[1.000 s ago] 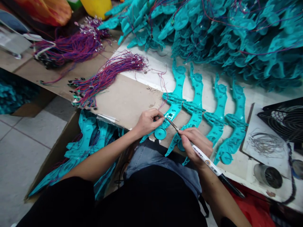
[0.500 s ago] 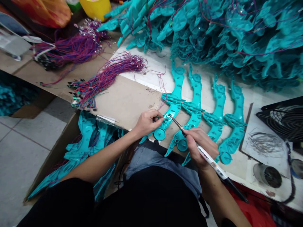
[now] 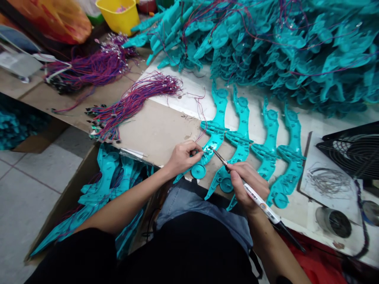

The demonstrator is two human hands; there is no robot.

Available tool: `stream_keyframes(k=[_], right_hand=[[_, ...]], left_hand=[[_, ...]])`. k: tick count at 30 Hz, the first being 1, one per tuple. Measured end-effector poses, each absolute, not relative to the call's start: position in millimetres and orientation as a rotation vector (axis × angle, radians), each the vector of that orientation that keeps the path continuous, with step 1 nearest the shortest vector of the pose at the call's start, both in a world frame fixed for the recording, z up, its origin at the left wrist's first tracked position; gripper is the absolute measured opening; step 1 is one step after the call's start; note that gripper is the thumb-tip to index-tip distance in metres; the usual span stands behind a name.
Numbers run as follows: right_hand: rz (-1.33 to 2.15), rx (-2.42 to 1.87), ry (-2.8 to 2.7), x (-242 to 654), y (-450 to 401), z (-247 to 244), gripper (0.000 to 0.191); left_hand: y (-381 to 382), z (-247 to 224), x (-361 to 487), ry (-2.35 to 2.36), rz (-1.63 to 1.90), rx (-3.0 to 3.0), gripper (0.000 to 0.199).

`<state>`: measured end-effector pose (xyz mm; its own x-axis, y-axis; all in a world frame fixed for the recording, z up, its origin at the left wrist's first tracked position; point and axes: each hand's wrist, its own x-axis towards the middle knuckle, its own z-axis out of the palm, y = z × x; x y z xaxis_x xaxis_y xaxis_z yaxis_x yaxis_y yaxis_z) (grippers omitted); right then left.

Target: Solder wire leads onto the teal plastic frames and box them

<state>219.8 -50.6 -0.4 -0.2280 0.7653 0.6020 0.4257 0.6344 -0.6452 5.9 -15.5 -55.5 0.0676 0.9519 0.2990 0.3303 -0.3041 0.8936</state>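
Observation:
My right hand point(image 3: 248, 185) is wrapped round a white soldering iron point(image 3: 260, 203), its metal tip at the lower half of the leftmost teal plastic part point(image 3: 219, 112). At that same spot my left hand point(image 3: 186, 156) pinches something too small to make out, beside thin red and purple wires point(image 3: 202, 114) that run up from there. Three more teal parts point(image 3: 241, 114) lie in a row to the right.
Bundled wires point(image 3: 133, 98) lie at the left, near a yellow bin point(image 3: 120, 17). A big teal pile point(image 3: 266, 51) fills the back. At the right are a black fan point(image 3: 352, 154), thin wire point(image 3: 327, 181) and a round tin point(image 3: 334, 221). A carton point(image 3: 63, 197) stands below left.
The view has shifted slightly, so the table items sit a little lower. Both hands keep their holds, and the iron's tip stays at the leftmost part.

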Motion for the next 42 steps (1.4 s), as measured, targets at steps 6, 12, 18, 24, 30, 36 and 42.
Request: stream_keyframes(k=[6,12,18,24,30,36,42], right_hand=[[0.443,-0.971,-1.878,218.4,-52.2,2.2,0.023],[0.446,-0.971,-1.865,219.2,-52.6,1.8,0.021],[0.417,-0.99,-1.832,220.0,-51.1,1.8,0.019],[0.4,-0.985,-1.801,218.4,-47.7,1.7,0.019],[0.403,-0.995,-1.837,216.9,-46.9,6.5,0.017],[0.457,-0.962,-1.9,218.0,-50.2,5.3,0.017],[0.519,-0.926,-1.97,217.4,-50.5,2.6,0.019]], left_hand=[[-15.7,-56.0,5.8,1.292,1.234,1.711,0.008],[-16.3,-54.9,6.0,1.275,1.236,1.713,0.009],[-16.5,-56.5,7.1,1.309,1.224,1.682,0.009],[-16.4,-58.2,7.5,1.321,1.214,1.652,0.01],[-16.8,-54.2,7.3,1.292,1.239,1.656,0.011],[-16.4,-53.5,6.2,1.301,1.202,1.702,0.01],[-16.3,-55.6,5.2,1.289,1.19,1.689,0.009]])
